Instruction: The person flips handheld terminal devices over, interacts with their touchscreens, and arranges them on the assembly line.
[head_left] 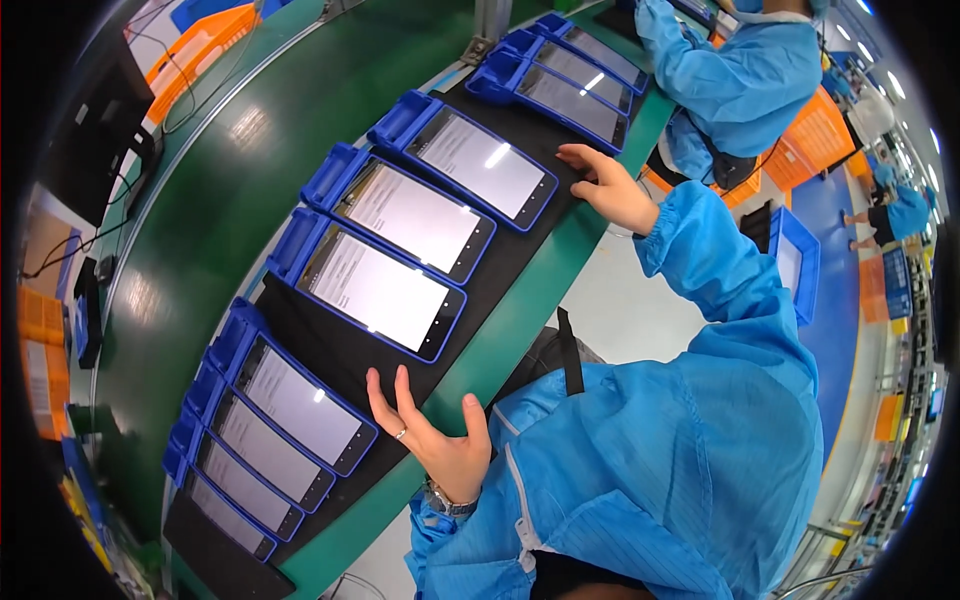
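Blue handheld terminals with lit screens lie in a row on a black mat (315, 325). My left hand (440, 440) hovers at the mat's near edge with fingers spread and nothing in it. A ring and a wristwatch show on it. Nearest to it are a middle terminal (375, 290) and a terminal (300, 400) of the left group. My right hand (615, 190) is held beside the far terminal (480, 165) of the middle three, fingers apart and empty. Another terminal (410, 215) lies between those two middle ones. None is seen touched by either hand.
The mat lies along a green bench (190, 270). Further terminals (575, 95) lie at the far end, near a co-worker in a blue smock (740, 80). A dark monitor (95, 130) stands at the far left. Orange crates (810, 140) and a blue tray (795, 260) are at the right.
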